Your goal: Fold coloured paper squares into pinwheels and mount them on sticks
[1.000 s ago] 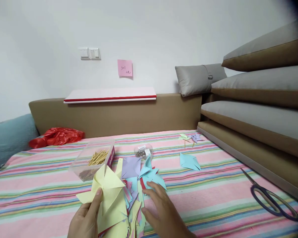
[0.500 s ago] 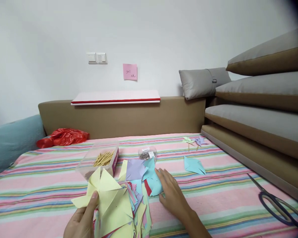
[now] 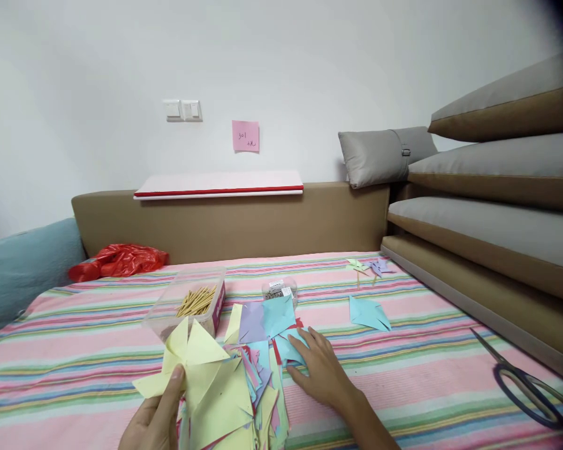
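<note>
My left hand [image 3: 157, 415] holds up a folded yellow paper pinwheel [image 3: 192, 359] by its lower edge, thumb pressed on the paper. Beneath it lies a pile of coloured paper squares [image 3: 256, 387]. My right hand [image 3: 321, 369] rests fingers-down on a light blue folded paper [image 3: 288, 347] at the far end of the pile, with another blue sheet [image 3: 278, 315] and a purple sheet [image 3: 251, 322] just beyond it. All of it sits on a pink striped sheet [image 3: 403, 375].
A clear box of wooden sticks [image 3: 192, 303] and a small clear jar of pins [image 3: 279, 290] stand beyond the pile. A blue pinwheel [image 3: 368, 314] and two small pinwheels [image 3: 368, 267] lie to the right. Scissors [image 3: 528, 381] lie far right, a red bag [image 3: 119, 259] at back left.
My right hand slid forward over the blue paper, then drew back slightly, and a blue sheet now stands flipped up beyond it. The left hand keeps the yellow pinwheel steady.
</note>
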`<state>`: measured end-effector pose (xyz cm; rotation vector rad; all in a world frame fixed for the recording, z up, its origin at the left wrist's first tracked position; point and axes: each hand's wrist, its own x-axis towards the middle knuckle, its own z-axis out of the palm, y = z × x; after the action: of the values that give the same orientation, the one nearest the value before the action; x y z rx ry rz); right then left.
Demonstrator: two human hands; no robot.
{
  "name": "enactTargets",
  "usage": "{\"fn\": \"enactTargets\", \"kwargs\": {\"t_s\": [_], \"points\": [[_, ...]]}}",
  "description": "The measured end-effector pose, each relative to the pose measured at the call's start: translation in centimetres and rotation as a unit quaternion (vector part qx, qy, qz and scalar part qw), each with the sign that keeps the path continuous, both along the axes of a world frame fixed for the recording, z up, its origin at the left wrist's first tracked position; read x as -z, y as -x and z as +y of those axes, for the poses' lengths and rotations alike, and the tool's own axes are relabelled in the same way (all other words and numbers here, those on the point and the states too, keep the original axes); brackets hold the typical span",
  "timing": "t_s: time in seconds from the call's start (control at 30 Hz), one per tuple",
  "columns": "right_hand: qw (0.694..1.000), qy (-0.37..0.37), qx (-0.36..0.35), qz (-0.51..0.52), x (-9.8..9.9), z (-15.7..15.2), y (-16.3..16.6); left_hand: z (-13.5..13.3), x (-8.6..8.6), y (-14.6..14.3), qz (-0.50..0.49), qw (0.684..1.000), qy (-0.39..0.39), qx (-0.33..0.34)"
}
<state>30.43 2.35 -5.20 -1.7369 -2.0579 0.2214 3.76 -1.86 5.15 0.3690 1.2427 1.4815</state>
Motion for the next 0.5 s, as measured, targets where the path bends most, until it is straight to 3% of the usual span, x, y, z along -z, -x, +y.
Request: {"fn": "enactTargets", "kwargs": {"t_s": [0.3, 0.5], "points": [[0.999, -0.031, 0.034, -0.028, 0.2, 0.8, 1.4, 0.2, -0.3, -0.9, -0.036, 0.999, -0.027, 0.008], [0.996, -0.06, 0.027, -0.058, 0.4, 1.3, 1.1, 0.1, -0.3, -0.6, -0.015, 0.999, -0.024, -0.025]]}}
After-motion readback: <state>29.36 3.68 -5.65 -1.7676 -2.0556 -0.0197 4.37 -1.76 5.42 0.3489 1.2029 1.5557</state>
